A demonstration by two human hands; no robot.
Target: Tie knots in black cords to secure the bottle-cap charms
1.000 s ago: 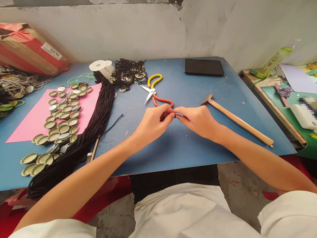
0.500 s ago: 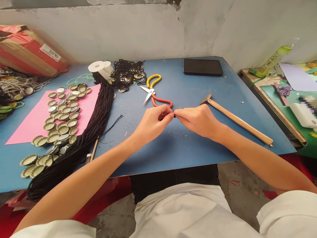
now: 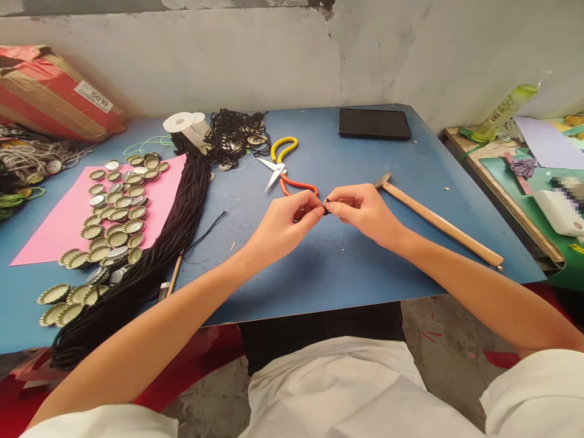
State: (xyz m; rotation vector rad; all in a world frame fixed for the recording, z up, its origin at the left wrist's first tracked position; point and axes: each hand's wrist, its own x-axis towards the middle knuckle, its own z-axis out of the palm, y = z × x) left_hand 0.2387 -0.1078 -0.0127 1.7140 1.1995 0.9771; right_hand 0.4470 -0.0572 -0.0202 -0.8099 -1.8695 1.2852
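Note:
My left hand (image 3: 292, 220) and my right hand (image 3: 360, 210) meet fingertip to fingertip over the middle of the blue tabletop. Between their pinched fingers is a small dark piece (image 3: 326, 208), perhaps black cord; most of it is covered by the fingers. Just behind the left hand lie scissors (image 3: 279, 167), blades apart, with one yellow and one orange-red handle. A hammer (image 3: 438, 220) with a wooden handle rests to the right of my right hand. Left of my hands are a thick bundle of black cords (image 3: 182, 207) and many bottle caps (image 3: 118, 215), mostly hollow side up.
A pink sheet (image 3: 50, 228) lies under the caps. White spools (image 3: 180, 121) and a tangle of black cord with caps (image 3: 237, 134) sit at the back. A black phone (image 3: 374, 123) lies back right. A red box (image 3: 59, 94) stands far left.
My right hand has turned and lifted slightly, its thumb now showing beneath the index finger. The small dark piece between the hands shows a little more. My left hand has barely moved.

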